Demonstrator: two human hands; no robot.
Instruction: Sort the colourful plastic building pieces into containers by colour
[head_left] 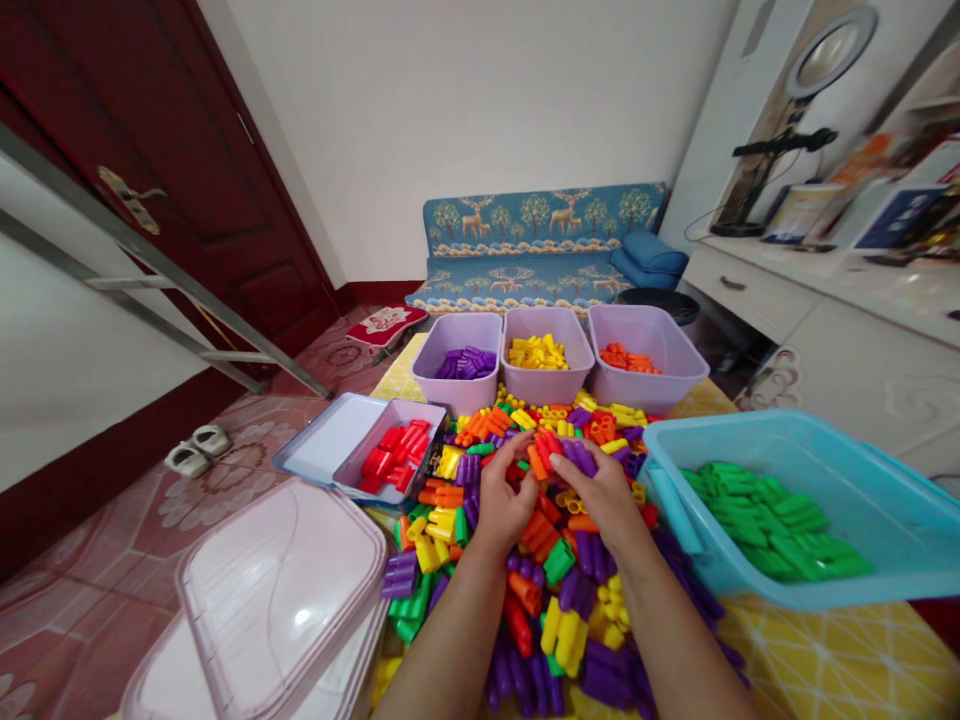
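A heap of plastic tube-shaped building pieces in red, orange, yellow, green and purple [606, 678] covers the table. My left hand [504, 492] is over the middle of it, fingers curled and thumb bent inward; what it grips is partly hidden. Close beside it, my right hand [606, 492] is closed on a red piece [546, 443], with a purple piece [580, 456] at its fingers. An orange piece [537, 463] shows between the two hands, next to the red one.
Lilac bins hold purple [466, 364], yellow [537, 352] and orange pieces [628, 358] behind the heap. Red pieces [397, 452] fill a small box on the left, near stacked clear lids [285, 590]. A blue tub [911, 520] with green pieces stands right.
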